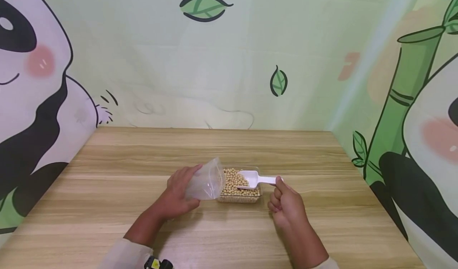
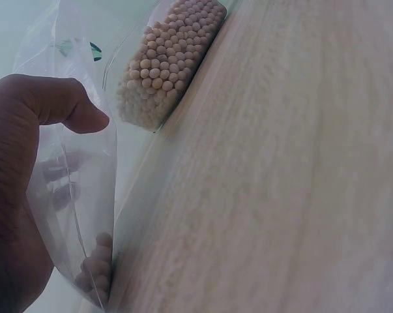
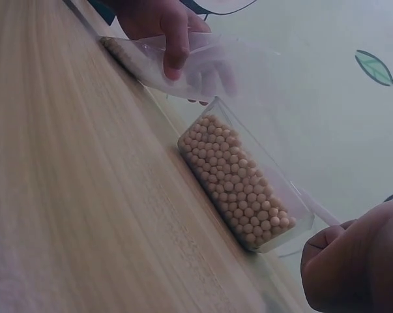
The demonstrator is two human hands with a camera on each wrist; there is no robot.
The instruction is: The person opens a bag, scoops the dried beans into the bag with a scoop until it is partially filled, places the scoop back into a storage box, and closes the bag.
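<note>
Head view: L hand [image 1: 175, 196] half-curled round clear bag [image 1: 204, 183] beside tub [image 1: 239, 199] on desk [image 1: 340, 205]; R hand [image 1: 288, 204] pinches scoop [image 1: 252, 178] handle, blade in beans [image 1: 231, 179]. Bag prob. limp, slippery: hold nr mouth. Scoop prob. light, stiff: handle best.

My scoop [image 1: 252, 178]: white. My bag [image 1: 205, 183]: translucent, colourless. Beans [image 3: 235, 179]: pale tan. Container [image 1: 239, 199]: clear. My sleeves [image 1: 125, 255]: light beige. Table [image 1: 107, 205]: light brown, wood-grain. Backdrop [image 1: 143, 42]: pale green, printed with black-outlined green leaves [image 1: 204, 7] and black-and-white pandas [image 1: 78, 102].
</note>
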